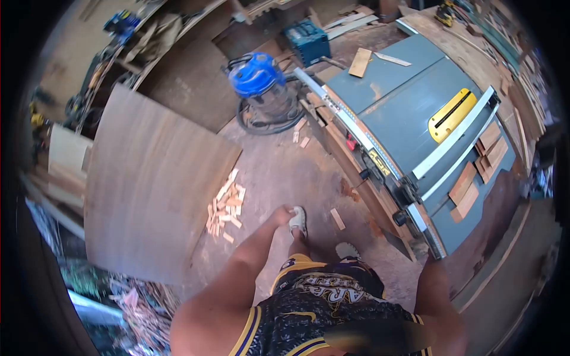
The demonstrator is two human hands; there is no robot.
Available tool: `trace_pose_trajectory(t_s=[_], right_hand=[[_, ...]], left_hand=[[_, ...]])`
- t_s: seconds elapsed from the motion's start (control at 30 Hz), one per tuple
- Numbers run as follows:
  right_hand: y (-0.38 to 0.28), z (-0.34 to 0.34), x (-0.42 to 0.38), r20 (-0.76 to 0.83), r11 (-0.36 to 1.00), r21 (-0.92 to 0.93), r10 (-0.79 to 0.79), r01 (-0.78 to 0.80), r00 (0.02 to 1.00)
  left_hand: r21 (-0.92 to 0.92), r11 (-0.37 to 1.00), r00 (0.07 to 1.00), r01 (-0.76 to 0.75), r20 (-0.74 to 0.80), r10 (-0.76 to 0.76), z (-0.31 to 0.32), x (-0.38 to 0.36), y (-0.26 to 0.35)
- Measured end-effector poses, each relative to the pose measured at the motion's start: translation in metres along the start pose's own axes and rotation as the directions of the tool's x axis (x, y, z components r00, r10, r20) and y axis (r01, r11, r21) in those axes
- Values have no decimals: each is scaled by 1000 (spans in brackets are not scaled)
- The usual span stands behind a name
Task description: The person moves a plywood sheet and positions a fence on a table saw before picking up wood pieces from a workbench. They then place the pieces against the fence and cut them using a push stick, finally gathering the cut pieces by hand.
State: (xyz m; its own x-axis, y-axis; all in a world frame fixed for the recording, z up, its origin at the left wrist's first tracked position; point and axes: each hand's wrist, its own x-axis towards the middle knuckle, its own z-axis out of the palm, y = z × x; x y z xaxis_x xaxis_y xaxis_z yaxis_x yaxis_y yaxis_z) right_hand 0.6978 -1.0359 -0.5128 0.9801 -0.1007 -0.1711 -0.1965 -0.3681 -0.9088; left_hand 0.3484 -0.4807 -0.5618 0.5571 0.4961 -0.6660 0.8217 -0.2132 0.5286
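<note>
My left hand hangs low in front of my body, over the light shoe. Its fingers look curled together; anything between them is too small to make out. My right arm reaches to the near corner of the grey table saw. There my right hand is at the end of the front rail, its fingers hidden. On the saw are a long metal fence, a yellow insert plate and several wood pieces.
Small wood offcuts lie on the floor beside a large leaning panel. A blue-topped shop vacuum with its hose stands ahead, near a teal toolbox. Another wood piece lies near my feet.
</note>
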Motion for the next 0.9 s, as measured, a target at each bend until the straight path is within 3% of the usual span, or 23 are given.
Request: trace_pose_trajectory(t_s=[0.03,0.1,0.17,0.23,0.3,0.37,0.43,0.5,0.53,0.6,0.73,0.77,0.9], right_hand=[[3,5,-12,-58,996,59,66,-63,996],[5,20,-40,-166,963,200,212,-178,963],[8,30,-43,-238,906,338,343,-254,909],[50,26,-39,-271,823,468,481,-322,834],[46,51,-55,-304,825,462,492,-326,816],[10,112,-25,-340,854,422,460,-304,820],[-6,144,-7,-378,883,367,430,-293,820],[-26,177,18,-405,910,314,386,-270,829],[-35,192,20,-415,920,288,369,-264,832],[-42,214,13,-430,938,229,337,-260,837],[-49,244,47,-458,951,108,307,-290,834],[-46,245,52,-480,956,80,284,-281,830],[-52,254,103,-568,969,-37,181,-245,803]], left_hand=[[91,994,998,-62,6,62,-28,35,22],[31,990,990,-140,-11,140,-76,84,80],[118,970,977,-213,62,206,-109,159,114],[98,954,954,-283,-79,291,-129,217,148],[50,940,930,-339,-137,342,-151,252,193],[366,781,697,-507,-360,621,-156,339,197],[272,811,734,-519,-345,585,-174,419,205],[-170,811,816,-560,-281,505,-181,446,229],[-164,807,814,-567,-261,518,-168,457,240],[-112,809,801,-577,-270,534,-184,459,210],[4,812,784,-584,-254,566,-263,423,85],[21,795,767,-606,-250,592,-293,415,44],[75,705,674,-705,-239,699,-446,466,-10]])
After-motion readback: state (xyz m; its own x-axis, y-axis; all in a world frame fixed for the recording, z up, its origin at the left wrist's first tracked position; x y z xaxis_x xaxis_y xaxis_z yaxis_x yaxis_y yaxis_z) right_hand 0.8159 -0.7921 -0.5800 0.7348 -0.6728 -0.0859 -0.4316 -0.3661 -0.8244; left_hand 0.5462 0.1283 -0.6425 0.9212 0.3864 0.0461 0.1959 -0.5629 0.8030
